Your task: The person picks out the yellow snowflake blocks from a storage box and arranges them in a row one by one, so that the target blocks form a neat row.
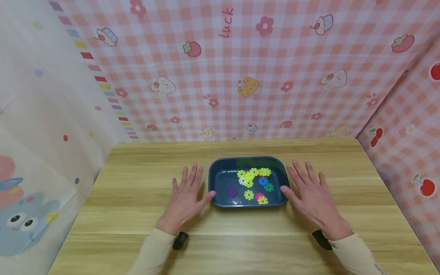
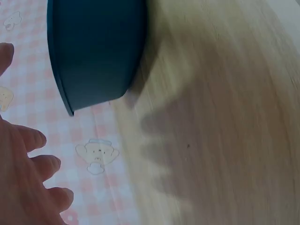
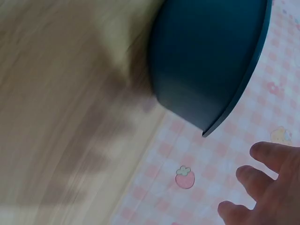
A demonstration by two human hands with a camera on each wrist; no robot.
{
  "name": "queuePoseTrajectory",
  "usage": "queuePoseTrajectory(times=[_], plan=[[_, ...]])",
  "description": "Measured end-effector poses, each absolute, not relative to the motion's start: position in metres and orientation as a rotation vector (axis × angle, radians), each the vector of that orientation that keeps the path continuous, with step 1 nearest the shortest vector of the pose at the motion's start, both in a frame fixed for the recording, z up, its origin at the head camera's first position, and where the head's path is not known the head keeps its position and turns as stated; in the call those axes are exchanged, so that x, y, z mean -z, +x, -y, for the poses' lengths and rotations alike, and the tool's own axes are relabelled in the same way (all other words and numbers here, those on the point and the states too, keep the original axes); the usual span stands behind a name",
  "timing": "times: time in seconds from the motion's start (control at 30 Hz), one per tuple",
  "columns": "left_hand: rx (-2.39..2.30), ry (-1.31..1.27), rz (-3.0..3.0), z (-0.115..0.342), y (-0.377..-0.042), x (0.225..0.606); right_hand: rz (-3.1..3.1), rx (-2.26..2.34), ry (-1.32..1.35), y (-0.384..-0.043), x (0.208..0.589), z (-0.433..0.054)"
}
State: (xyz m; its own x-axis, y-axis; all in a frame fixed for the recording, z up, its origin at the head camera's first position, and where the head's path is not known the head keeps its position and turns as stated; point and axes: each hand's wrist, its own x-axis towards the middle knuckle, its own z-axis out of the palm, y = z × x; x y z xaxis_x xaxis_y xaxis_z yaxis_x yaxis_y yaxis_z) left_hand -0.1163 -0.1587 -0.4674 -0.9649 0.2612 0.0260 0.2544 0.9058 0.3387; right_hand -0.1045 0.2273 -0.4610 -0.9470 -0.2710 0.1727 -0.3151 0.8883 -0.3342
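A dark blue rectangular tray [image 1: 223, 203] with rounded corners stands on the wooden table. Several notched plastic discs lie inside: a cluster of yellow discs [image 1: 248, 176], a purple disc [image 1: 232, 192], a blue disc [image 1: 263, 181], a green disc [image 1: 269, 187], and white, pink and red ones. My left hand [image 1: 185, 200] is at the tray's left side, fingers spread and thumb tip right at the rim. Mirroring it on the right, my right hand [image 1: 314, 200] has straight, spread fingers, its thumb tip overlapping the rim. Both wrist views show the tray's outer wall [image 2: 98, 51] beside the fingers.
Behind the wooden table [image 1: 227, 244] hangs a pink checked cloth [image 1: 220, 76] with cartoon prints. A white printed cloth [image 1: 44, 114] borders the left side, and another checked cloth [image 1: 412, 152] the right. Black bands [image 1: 180, 241] sit at both wrists.
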Motion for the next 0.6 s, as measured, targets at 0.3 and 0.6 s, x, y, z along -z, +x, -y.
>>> queuePoseTrajectory(times=[0.3, 0.6], plan=[[-0.566, 0.455, -2.96, 0.148, -0.116, 0.476, 2.907, -0.637, 0.534, -0.106, 0.459, -0.211], [-0.551, 0.47, -2.959, 0.146, -0.118, 0.478, 2.88, -0.751, 0.594, -0.111, 0.455, -0.2]])
